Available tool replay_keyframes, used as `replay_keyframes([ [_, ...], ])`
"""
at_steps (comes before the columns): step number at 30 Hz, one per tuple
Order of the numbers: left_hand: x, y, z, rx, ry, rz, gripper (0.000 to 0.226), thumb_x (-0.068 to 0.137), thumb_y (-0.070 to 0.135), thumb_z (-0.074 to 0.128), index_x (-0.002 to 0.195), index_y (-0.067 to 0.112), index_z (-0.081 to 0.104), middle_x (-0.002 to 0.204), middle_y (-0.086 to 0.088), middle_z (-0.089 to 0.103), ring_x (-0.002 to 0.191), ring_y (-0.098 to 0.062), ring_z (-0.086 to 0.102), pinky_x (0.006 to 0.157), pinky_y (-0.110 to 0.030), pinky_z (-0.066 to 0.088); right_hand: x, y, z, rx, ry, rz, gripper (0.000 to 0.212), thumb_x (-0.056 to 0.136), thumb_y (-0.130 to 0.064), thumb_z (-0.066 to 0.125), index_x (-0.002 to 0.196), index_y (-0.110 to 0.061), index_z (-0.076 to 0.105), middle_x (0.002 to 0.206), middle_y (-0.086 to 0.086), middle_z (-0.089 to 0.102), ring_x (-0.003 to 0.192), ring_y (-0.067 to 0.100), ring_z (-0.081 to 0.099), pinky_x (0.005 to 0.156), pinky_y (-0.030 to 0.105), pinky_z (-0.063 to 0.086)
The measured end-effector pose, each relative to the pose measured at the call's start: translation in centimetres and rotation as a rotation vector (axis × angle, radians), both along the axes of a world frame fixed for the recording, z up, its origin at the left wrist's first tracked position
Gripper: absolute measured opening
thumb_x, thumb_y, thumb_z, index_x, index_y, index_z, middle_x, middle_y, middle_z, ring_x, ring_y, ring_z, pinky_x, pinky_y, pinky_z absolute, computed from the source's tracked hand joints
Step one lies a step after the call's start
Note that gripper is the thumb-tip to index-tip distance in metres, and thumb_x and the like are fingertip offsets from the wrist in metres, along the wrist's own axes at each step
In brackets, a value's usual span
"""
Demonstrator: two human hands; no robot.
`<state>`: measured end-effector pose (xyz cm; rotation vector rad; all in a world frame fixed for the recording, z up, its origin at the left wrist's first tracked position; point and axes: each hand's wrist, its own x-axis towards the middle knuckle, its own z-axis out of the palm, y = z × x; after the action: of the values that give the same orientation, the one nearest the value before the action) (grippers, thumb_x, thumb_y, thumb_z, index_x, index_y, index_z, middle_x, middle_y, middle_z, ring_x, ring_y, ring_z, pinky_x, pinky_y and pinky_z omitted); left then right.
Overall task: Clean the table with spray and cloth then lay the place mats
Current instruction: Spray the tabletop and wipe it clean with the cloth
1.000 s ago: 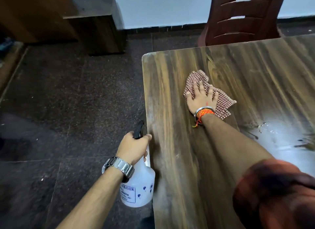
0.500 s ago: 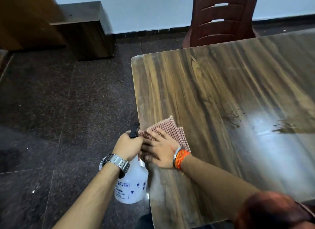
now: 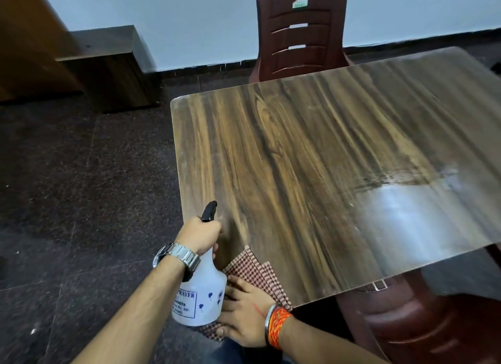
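A brown wood-grain table (image 3: 298,160) fills the middle and right of the view. My left hand (image 3: 199,233) grips the neck of a white spray bottle (image 3: 200,301) with a black nozzle, held upright just off the table's near left corner. A red-and-white checked cloth (image 3: 257,274) lies on that corner and partly hangs over the edge. My right hand (image 3: 244,315) presses flat on the cloth with fingers spread towards the bottle, which hides the fingertips. No place mats are in view.
A wet, shiny patch (image 3: 406,209) covers the table's right side. One dark red plastic chair (image 3: 301,35) stands at the far edge, another (image 3: 420,323) is tucked under the near right edge. A wooden cabinet (image 3: 108,71) sits on the dark floor, back left.
My right hand has dragged the cloth from the table's left middle back to the near left corner, beside the bottle. My left hand keeps hold of the bottle.
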<state>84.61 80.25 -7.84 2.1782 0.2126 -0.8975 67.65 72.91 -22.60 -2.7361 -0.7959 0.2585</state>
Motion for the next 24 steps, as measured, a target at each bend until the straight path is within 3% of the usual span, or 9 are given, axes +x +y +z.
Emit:
replay_keyframes([
  [5,-3.2,-1.5,0.5,-0.034,0.009,0.050,0.012,0.081,0.013,0.064,0.077,0.002,0.062,0.054,-0.008,0.061,0.056,-0.029,0.061,0.064,-0.041,0.054,-3.5,-4.5,-0.2,-0.040,-0.008,-0.192,0.051,0.097,-0.049,0.033,0.145,-0.032,0.031,0.151,-0.010,0.037,0.147,0.021,0.015,0.115,0.048,0.007],
  [8,-5.2,-2.2,1.0,-0.026,-0.007,0.033,0.014,0.072,0.017,0.064,0.070,0.004,0.062,0.047,-0.004,0.059,0.056,-0.027,0.058,0.065,-0.046,0.054,-4.5,-8.7,0.6,-0.082,-0.029,-0.452,0.055,0.094,-0.049,0.036,0.146,-0.032,0.031,0.150,-0.012,0.037,0.143,0.019,0.026,0.112,0.048,0.012],
  [11,-7.1,-3.1,1.5,-0.042,-0.022,0.025,0.018,0.072,0.020,0.066,0.077,0.003,0.063,0.054,-0.007,0.060,0.055,-0.028,0.059,0.074,-0.055,0.058,-5.5,-13.7,1.1,-0.084,0.022,-0.770,0.057,0.094,-0.049,0.033,0.148,-0.036,0.025,0.153,-0.017,0.030,0.144,0.017,0.024,0.114,0.045,0.008],
  [13,-8.3,-4.2,2.1,-0.070,-0.021,0.007,0.014,0.082,0.014,0.066,0.077,0.002,0.061,0.060,-0.010,0.059,0.050,-0.026,0.056,0.063,-0.048,0.058,-6.2,-16.5,1.2,-0.089,0.056,-0.934,0.056,0.094,-0.050,0.030,0.148,-0.037,0.027,0.152,-0.018,0.030,0.144,0.017,0.025,0.114,0.043,0.006],
  [15,-9.1,-5.3,2.1,-0.096,-0.017,-0.017,0.015,0.088,0.004,0.064,0.074,0.001,0.060,0.065,-0.013,0.059,0.041,-0.021,0.052,0.044,-0.031,0.049,-6.8,-18.2,1.3,-0.091,0.080,-1.056,0.056,0.094,-0.050,0.027,0.148,-0.036,0.027,0.153,-0.018,0.028,0.144,0.018,0.023,0.114,0.041,0.004],
  [16,-9.6,-6.0,2.1,-0.113,-0.022,-0.020,0.015,0.088,0.003,0.065,0.073,0.001,0.061,0.068,-0.014,0.062,0.039,-0.020,0.051,0.042,-0.028,0.046,-7.1,-18.8,1.2,-0.091,0.081,-1.123,0.056,0.094,-0.049,0.026,0.149,-0.035,0.026,0.154,-0.018,0.027,0.145,0.019,0.022,0.115,0.042,0.003],
  [19,-10.8,-7.6,2.3,-0.152,-0.023,-0.036,0.013,0.087,0.004,0.067,0.075,-0.001,0.066,0.071,-0.014,0.069,0.038,-0.019,0.051,0.046,-0.029,0.047,-7.8,-19.2,1.3,-0.056,0.082,-1.293,0.056,0.092,-0.048,0.029,0.145,-0.031,0.039,0.148,-0.014,0.041,0.139,0.022,0.035,0.113,0.044,0.011],
  [24,-11.6,-9.6,3.7,-0.162,-0.027,-0.110,0.014,0.087,0.005,0.067,0.075,-0.002,0.070,0.079,-0.018,0.077,0.041,-0.018,0.053,0.049,-0.030,0.049,-7.9,-19.3,1.5,-0.052,0.060,-1.301,0.054,0.090,-0.047,0.032,0.139,-0.028,0.049,0.141,-0.012,0.050,0.132,0.024,0.046,0.109,0.044,0.019],
])
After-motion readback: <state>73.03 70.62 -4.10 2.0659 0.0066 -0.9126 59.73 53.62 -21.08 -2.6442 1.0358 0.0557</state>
